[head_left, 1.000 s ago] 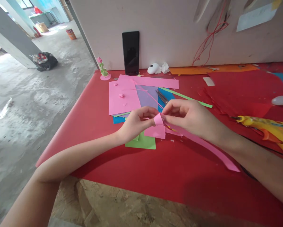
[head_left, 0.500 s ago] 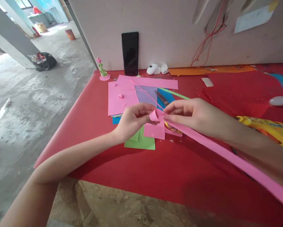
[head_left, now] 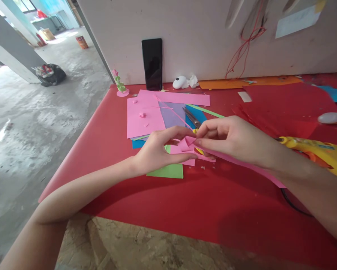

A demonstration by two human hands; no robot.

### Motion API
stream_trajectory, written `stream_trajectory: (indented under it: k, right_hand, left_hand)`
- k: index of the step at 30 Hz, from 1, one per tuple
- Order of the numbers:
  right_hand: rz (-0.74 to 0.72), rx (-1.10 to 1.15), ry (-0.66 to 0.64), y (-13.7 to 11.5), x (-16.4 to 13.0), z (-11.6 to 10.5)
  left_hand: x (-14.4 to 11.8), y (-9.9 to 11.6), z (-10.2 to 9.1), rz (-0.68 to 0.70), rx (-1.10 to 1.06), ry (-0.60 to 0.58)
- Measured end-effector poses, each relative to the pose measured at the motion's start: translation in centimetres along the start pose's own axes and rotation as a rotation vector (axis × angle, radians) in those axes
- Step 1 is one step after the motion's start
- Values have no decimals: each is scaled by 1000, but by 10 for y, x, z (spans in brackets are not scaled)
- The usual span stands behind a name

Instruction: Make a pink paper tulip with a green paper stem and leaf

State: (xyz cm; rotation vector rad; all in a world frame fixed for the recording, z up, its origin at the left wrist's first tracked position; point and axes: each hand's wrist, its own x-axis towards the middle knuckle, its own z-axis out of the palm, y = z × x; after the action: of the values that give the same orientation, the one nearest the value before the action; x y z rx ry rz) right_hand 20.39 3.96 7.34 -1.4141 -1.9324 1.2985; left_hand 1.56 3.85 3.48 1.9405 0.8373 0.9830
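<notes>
Both forearms reach in over the red surface (head_left: pixel 146 210). The left hand (head_left: pixel 157 148) and right hand (head_left: pixel 227 138) meet above the green sheet (head_left: pixel 168 171), fingertips pinching the pink strip (head_left: pixel 189 142). No writing is readable.

No writing, label, brand, number or sign can be read anywhere. The phone (head_left: pixel 152 63) propped against the wall shows a dark, blank screen, and the pale paper (head_left: pixel 296 20) pinned high on the wall, far right of the phone, looks blank.
</notes>
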Motion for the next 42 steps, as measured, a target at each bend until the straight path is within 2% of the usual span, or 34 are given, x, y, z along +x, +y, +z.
stream_trajectory:
  k: [3, 9, 13, 20, 23, 29, 35, 42]
  right_hand:
    - [6, -17, 14, -5, -4, 1]
    - [29, -67, -38, -8, -6, -4]
    - [-5, -128, -21, -4, -4, -12]
    - [5, -264, -113, -6, -3, -21]
    - [-20, -227, -126, -3, -3, -19]
    - [-67, -196, -56, 0, -5, -10]
    - [-33, -185, -18, -6, -7, -5]
    - [-99, -182, 12, -7, -9, -4]
  left_hand:
    - [1, 3, 1, -47, -38, 50]
    - [6, 10, -3, -307, -302, 21]
    - [9, 9, -8, -397, -418, 61]
    - [10, 4, -9, -393, -443, 58]
    - [9, 4, -7, -381, -451, 75]
    - [5, 10, -2, -357, -394, -9]
    - [2, 16, 1, -320, -273, 26]
    - [5, 13, -3, -473, -534, -2]
